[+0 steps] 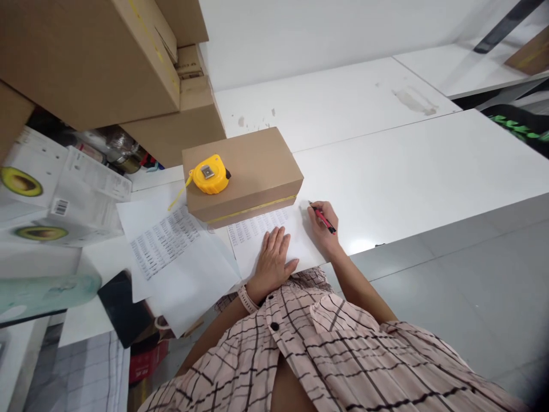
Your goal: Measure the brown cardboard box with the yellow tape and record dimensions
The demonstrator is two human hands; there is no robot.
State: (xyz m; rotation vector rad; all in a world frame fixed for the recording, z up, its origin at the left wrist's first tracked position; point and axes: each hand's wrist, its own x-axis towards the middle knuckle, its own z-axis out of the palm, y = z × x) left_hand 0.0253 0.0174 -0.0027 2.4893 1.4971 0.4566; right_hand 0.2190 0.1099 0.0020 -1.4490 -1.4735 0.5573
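My left hand (272, 260) lies flat, fingers stretched out, on a printed sheet of paper (257, 226) at the table's near edge. My right hand (323, 226) is closed around a red pen (322, 219), whose tip touches the right part of the same sheet. Just beyond the sheet stands a small brown cardboard box (253, 171), partly covering the paper. A yellow tape measure (209, 175) rests on the box's left top, its tape end hanging over the side. A watch sits on my left wrist.
More printed sheets (171, 252) overlap to the left. Large cardboard boxes (94, 57) are stacked at the back left above white cartons (51, 194) with avocado pictures. A dark flat object (122, 306) lies at the near left. The white table (407, 166) stretches right.
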